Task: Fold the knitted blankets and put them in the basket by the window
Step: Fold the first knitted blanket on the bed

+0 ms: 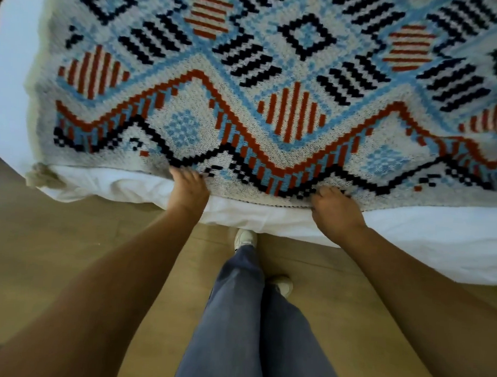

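Blanket: the patterned knit blanket [275,75] lies spread flat on the bed [410,238] and fills the upper half of the frame, its near edge running along the middle.
Left hand: the left hand [189,190] is at the near edge, centre-left, with its fingers [182,172] curled onto the knit, gripping the edge.
Right hand: the right hand [336,213] is at the same edge, centre-right, with its fingers [327,191] bent closed round the hem.
Around: white bedding shows below the blanket edge. A wooden floor [54,237] fills the lower frame. Jeans [236,316] and pale shoes [245,238] stand between the forearms, close to the bed.
Corner: a cream tassel [41,175] hangs at the blanket's left corner.
Hidden: the fingertips of both hands are tucked into the knit. The blanket is cut off at the top and right of the frame, and its left side is blurred.
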The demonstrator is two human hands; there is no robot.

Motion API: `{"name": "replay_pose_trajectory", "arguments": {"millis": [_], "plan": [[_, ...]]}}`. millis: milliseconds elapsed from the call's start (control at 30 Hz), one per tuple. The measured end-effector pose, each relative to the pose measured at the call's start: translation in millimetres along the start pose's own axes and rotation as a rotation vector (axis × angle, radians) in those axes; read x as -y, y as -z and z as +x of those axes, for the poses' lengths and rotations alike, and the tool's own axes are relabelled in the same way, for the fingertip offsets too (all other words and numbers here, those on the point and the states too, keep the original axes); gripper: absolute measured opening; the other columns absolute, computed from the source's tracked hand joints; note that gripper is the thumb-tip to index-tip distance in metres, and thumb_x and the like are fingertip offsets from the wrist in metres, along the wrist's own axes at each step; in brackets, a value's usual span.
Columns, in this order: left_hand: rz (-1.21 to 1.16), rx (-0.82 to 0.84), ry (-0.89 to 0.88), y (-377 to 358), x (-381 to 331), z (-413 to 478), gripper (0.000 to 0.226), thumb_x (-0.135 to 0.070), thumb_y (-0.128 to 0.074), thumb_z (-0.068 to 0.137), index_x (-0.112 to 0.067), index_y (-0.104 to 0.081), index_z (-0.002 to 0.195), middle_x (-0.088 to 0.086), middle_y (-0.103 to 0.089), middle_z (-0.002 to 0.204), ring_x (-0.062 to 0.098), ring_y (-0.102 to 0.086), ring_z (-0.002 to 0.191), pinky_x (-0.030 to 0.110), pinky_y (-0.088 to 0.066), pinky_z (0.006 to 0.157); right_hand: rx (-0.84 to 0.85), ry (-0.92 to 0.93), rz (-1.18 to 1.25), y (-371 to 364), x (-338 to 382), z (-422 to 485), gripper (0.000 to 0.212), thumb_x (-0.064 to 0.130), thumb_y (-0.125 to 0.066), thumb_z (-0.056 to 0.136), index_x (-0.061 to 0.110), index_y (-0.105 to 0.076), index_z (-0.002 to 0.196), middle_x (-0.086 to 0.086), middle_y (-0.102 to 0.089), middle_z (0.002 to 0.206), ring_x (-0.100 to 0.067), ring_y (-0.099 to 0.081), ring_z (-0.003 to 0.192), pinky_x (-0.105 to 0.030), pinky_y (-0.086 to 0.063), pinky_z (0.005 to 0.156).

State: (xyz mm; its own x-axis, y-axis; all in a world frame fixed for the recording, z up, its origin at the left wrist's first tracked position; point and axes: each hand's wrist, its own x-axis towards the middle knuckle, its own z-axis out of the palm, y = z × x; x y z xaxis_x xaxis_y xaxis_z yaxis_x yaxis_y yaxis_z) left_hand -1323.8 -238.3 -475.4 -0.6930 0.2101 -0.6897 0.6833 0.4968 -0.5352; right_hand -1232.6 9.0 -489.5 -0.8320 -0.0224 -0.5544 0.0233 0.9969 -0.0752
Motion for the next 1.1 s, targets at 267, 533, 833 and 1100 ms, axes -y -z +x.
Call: {"name": "replay_pose_trajectory", "arguments": {"millis": [267, 533, 833, 1100], "plan": [[-0.242, -0.300, -0.510, 121.5, -66.1, -5.6, 0.024, -0.025, -0.044, 0.092, -0.011, -0.059, 0.105, 0.005, -0.059, 0.094, 0.021, -0.055, 0.081, 0.030, -0.036, 0.066, -0.119, -0.095, 0.143, 14.4, -50.3, -37.2, 0.038, 0.026, -0.038, 0.085, -0.002, -0.064, 0.088, -0.020, -0.063, 0.085, -0.035, -0.059, 0.078, -0.038, -0.047, 0.063], [-0.298, -0.529, -0.645, 253.1, -197.4, -5.7, 0.043, -0.024, -0.037, 0.098, -0.009, -0.033, 0.138, 0.013, -0.040, 0.137, 0.031, -0.045, 0.117, 0.039, -0.040, 0.087, -0.072, -0.244, -0.002, 1.8, -195.3, -85.6, 0.037, 0.003, -0.078, 0.053, 0.000, -0.065, 0.087, -0.019, -0.063, 0.085, -0.035, -0.063, 0.078, -0.034, -0.050, 0.055], [-0.503, -0.392, -0.341, 336.9, -293.6, 15.1, 0.042, -0.012, -0.046, 0.096, -0.008, -0.033, 0.135, 0.013, -0.038, 0.135, 0.031, -0.039, 0.123, 0.040, -0.037, 0.096, -0.119, -0.171, -0.223, -14.5, -341.4, -89.1, 0.045, 0.007, -0.084, 0.041, 0.007, -0.071, 0.085, -0.015, -0.071, 0.088, -0.031, -0.069, 0.082, -0.040, -0.056, 0.069], [-0.266, -0.345, -0.599, 331.7, -323.6, -10.7, 0.042, -0.006, -0.036, 0.097, -0.003, -0.035, 0.139, 0.016, -0.045, 0.135, 0.033, -0.045, 0.121, 0.040, -0.036, 0.098, 0.208, -0.101, -0.153, -7.7, -371.2, -104.8, 0.031, 0.007, -0.043, 0.093, 0.008, -0.060, 0.119, -0.016, -0.063, 0.116, -0.034, -0.059, 0.108, -0.038, -0.045, 0.090]]}}
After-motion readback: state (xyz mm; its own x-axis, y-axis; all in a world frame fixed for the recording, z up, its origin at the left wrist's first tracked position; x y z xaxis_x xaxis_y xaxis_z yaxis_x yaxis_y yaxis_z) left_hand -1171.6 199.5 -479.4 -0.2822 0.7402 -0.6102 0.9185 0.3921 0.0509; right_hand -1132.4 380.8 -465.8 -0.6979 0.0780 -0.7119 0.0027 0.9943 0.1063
